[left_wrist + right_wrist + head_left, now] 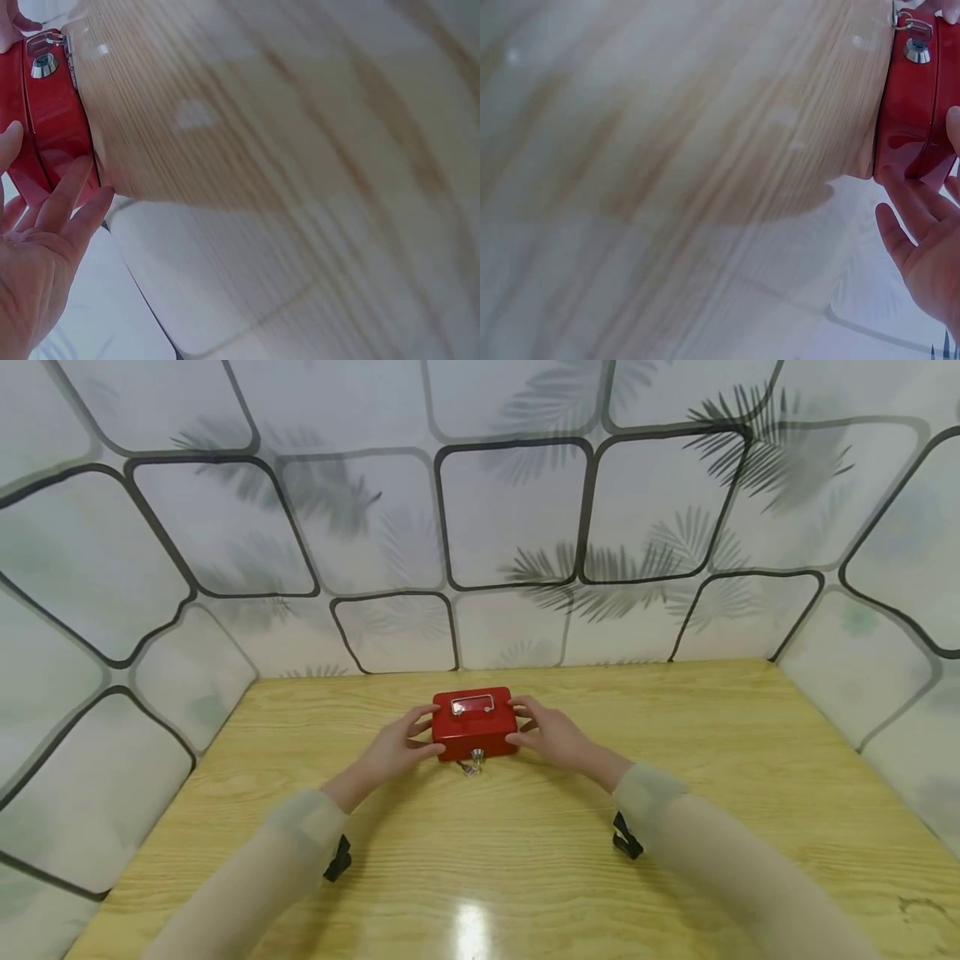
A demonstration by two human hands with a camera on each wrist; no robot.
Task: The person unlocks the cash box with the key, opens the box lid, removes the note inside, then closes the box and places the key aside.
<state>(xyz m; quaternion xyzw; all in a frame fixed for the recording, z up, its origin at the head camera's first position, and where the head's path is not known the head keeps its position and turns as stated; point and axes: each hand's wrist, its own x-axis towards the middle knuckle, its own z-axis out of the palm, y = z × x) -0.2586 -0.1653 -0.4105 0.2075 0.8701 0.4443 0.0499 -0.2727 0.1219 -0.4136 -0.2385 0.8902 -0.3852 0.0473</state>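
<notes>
A red metal cash box (474,735) with a wire handle folded flat on its lid sits on the wooden table. Its front lock (916,51) has a small bunch of keys (471,768) hanging from it. My left hand (390,750) grips the box's left end, thumb at the front corner and fingers reaching toward the back. At the opposite end, my right hand (557,739) holds it in much the same way. Both wrist views show the lid down against the base. Some far fingers are hidden behind the box.
The light wood-grain table (480,843) spreads around the box on all sides. Behind it and at both sides rise pale patterned walls (517,518) with dark outlines and leaf prints. Black straps (627,837) show under the sleeves.
</notes>
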